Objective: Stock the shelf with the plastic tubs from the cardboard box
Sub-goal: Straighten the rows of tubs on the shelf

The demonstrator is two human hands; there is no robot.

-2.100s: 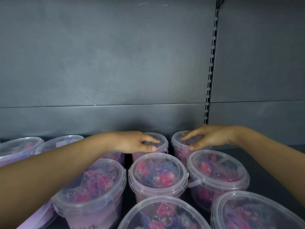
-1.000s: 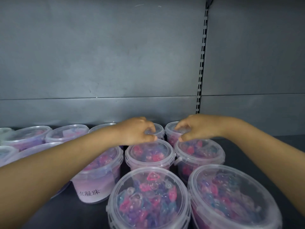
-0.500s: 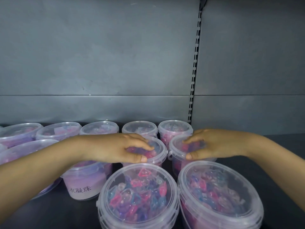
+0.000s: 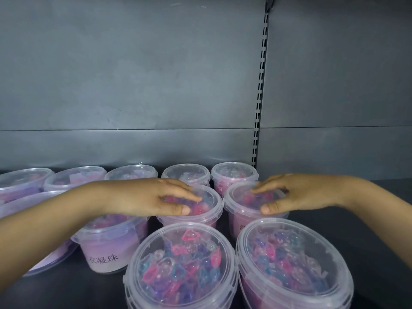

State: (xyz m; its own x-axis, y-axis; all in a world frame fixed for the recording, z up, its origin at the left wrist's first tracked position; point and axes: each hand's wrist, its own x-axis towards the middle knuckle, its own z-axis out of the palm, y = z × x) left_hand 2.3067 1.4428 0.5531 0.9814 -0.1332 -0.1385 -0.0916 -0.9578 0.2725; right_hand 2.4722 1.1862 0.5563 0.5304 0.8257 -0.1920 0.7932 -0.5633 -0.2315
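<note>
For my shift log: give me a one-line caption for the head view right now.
Stocking the shelf: left hand rests on one middle-row tub, right hand on the neighbouring tub.

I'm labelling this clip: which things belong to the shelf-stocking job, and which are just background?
Job: left hand resting on centre tub; right hand resting on neighbouring tub; other tubs; shelf.
Background: grey back panel; slotted upright.

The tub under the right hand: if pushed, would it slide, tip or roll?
It would probably slide: the tub stands upright on the smooth dark shelf. Packed with coloured pods, it likely feels fairly heavy. The right hand lies flat on its lid, which should steady it.
</note>
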